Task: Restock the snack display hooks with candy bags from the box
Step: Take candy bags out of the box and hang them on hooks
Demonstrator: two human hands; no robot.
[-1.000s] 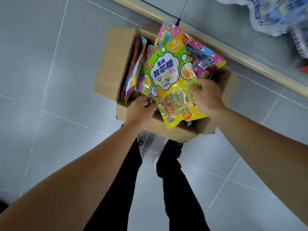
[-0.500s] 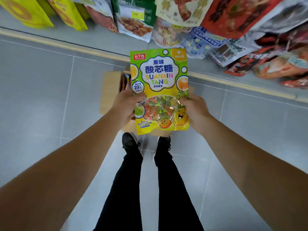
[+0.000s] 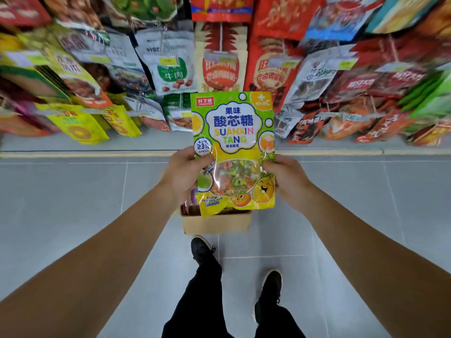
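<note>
Head view: the candy bag (image 3: 233, 152), green and yellow with a clear window showing the sweets, is held upright in front of the person, its printed face toward the camera. The left hand (image 3: 182, 174) pinches the bag's left edge, thumb on the front and fingers curled behind; the right hand (image 3: 285, 180) pinches the right edge the same way, low down beside the cartoon fruit. Gripping both sides near the bottom keeps the bag flat and leaves its top edge free, which is probably the part that has to meet a hook; any hanging hole there is too small to make out.

Just below and behind the bag, on the grey tiled floor (image 3: 73, 215), sits the cardboard box (image 3: 217, 223), open at the top, with a sliver of pink packets visible at its left inner edge. It stands right by the person's black shoes, close enough to reach down for the next bag.

At the far side hangs the snack display (image 3: 170, 69), rows of packets overlapping one another: white and green ones in the middle, red ones to the right, yellow ones at the left. The outer packets are blurred. No free hook can be picked out, so where this bag belongs cannot be told.
</note>
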